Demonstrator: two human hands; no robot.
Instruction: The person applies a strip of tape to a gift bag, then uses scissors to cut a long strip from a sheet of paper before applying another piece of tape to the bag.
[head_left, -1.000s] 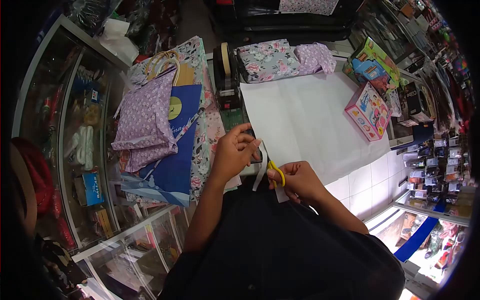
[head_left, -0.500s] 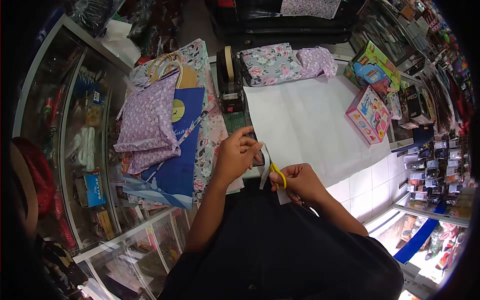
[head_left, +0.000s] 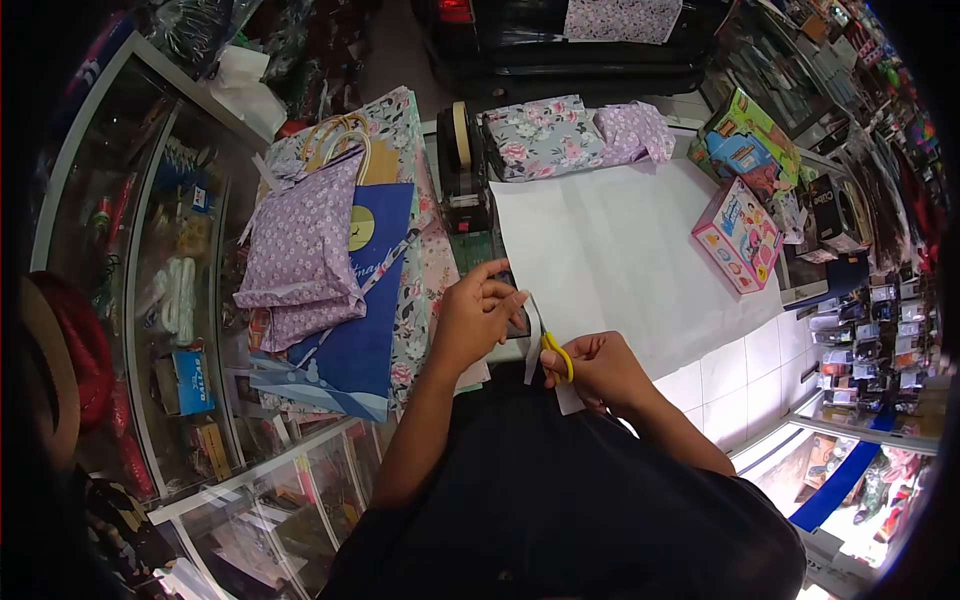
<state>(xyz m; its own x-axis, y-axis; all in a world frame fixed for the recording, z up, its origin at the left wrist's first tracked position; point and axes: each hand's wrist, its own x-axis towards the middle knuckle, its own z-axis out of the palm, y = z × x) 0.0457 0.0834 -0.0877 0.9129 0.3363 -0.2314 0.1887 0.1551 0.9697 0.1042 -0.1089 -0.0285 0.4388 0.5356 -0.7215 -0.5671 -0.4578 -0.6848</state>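
My right hand (head_left: 600, 368) grips yellow-handled scissors (head_left: 556, 360), their blades pointing up and left toward my other hand. A narrow white strip (head_left: 530, 358), apparently paper or tape, hangs along the blades. My left hand (head_left: 480, 315) is closed, thumb against fingers, on the upper end of this strip near the scissor tips. Another pale piece (head_left: 569, 400) hangs below my right hand; what holds it is hidden. Just beyond both hands lies a large white paper sheet (head_left: 610, 250) on the counter.
A pink toy box (head_left: 738, 238) and a green box (head_left: 745, 145) rest on the sheet's right side. Floral-wrapped parcels (head_left: 545, 138) lie behind it, beside a tape dispenser (head_left: 462, 170). At left, a purple floral parcel (head_left: 300, 255) lies on a blue bag (head_left: 385, 340). Glass cases (head_left: 150, 250) flank the counter.
The whole view has shifted slightly downward in the frame. Near the scissor tips, the strip now curves out more visibly beside the blades. Both hands keep nearly the same pose.
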